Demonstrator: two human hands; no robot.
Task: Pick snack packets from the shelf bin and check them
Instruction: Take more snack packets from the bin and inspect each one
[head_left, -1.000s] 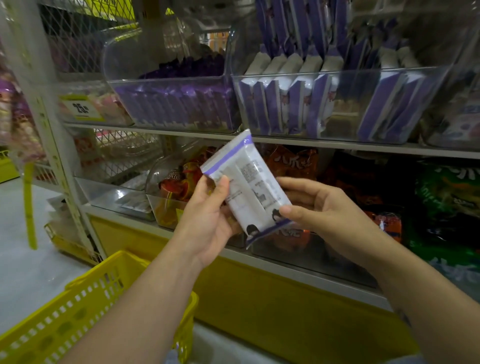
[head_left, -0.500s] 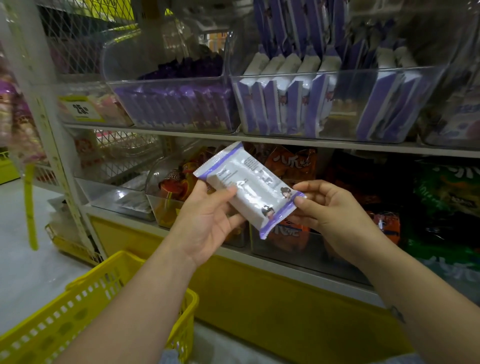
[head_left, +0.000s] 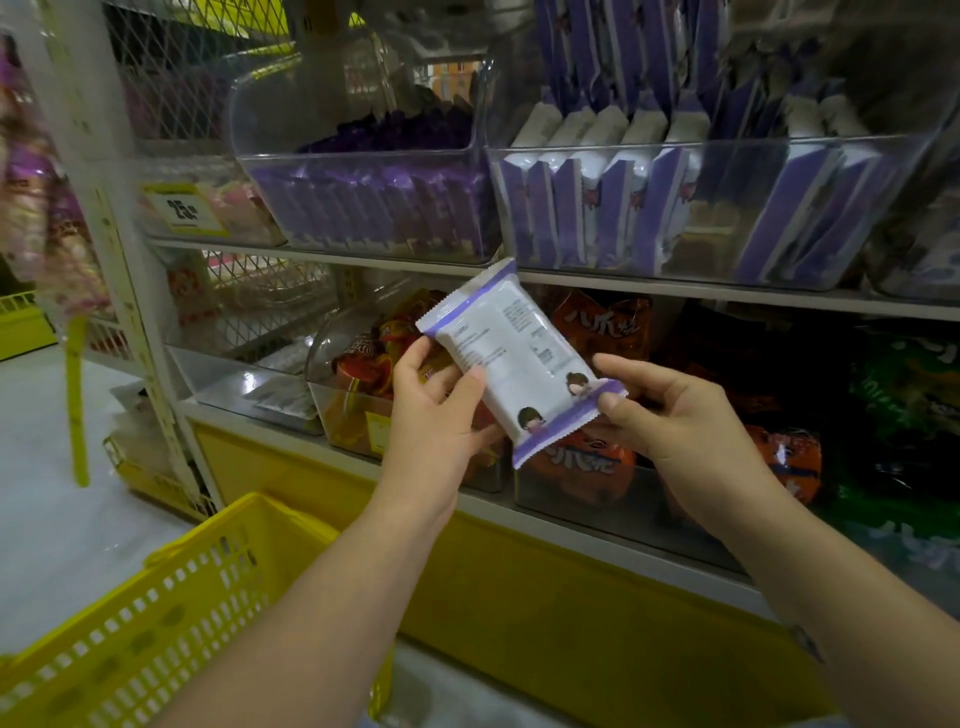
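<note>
A person is checking a white-and-purple snack packet (head_left: 511, 364), print side up, mid-frame: left hand (head_left: 436, 421) gripping its 8 o'clock edge, right hand (head_left: 670, 415) pinching its 4 o'clock seal. The next move is probably calling for a flip, or a drop into the yellow basket (head_left: 156, 623) at 7 o'clock.

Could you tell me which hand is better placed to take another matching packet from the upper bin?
Probably the right hand: it only pinches the packet by one end, below the bin, while the left hand grips its middle.
</note>
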